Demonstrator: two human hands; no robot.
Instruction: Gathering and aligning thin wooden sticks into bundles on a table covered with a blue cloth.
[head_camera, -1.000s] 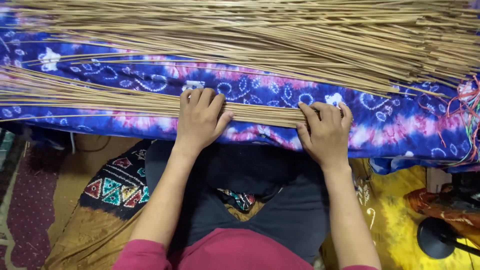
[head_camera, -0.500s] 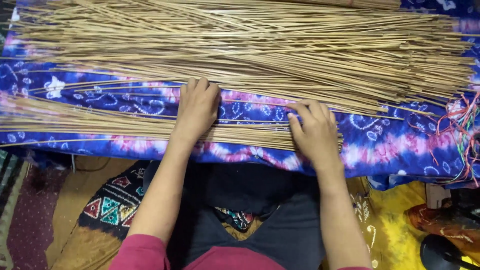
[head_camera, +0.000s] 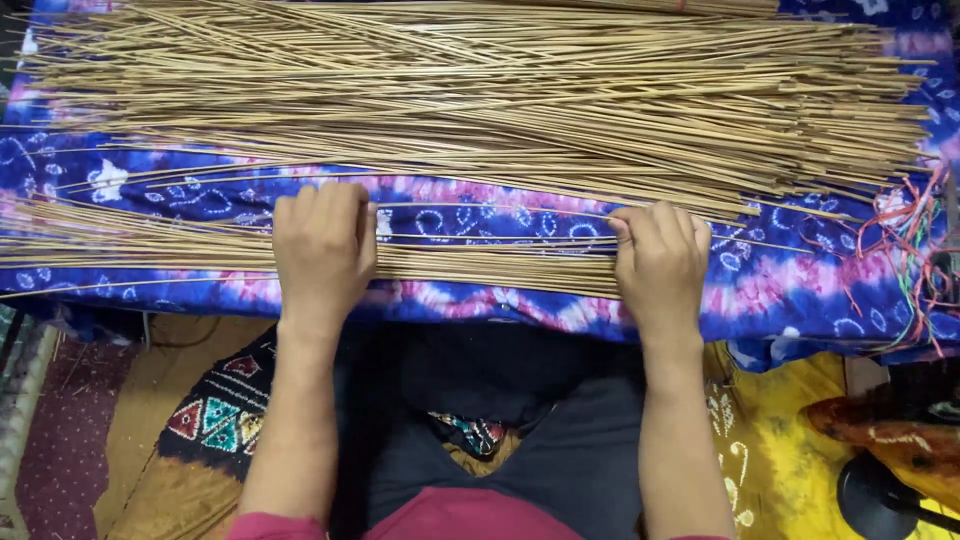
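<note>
Matt wooden sticks (head_camera: 480, 110); soft dyed cloth (head_camera: 480, 220).

Floor's looking pretty busy: a maroon dotted rug (head_camera: 60, 440) is sitting at 8 o'clock, a dark mat with bright triangle patterns (head_camera: 215, 415) is lying just beside it, and a yellow patterned cloth (head_camera: 775, 450) is spreading out at 5 o'clock. Soft, even light is falling over everything.

Bright, even overhead light; sharp, little shadow.
</note>
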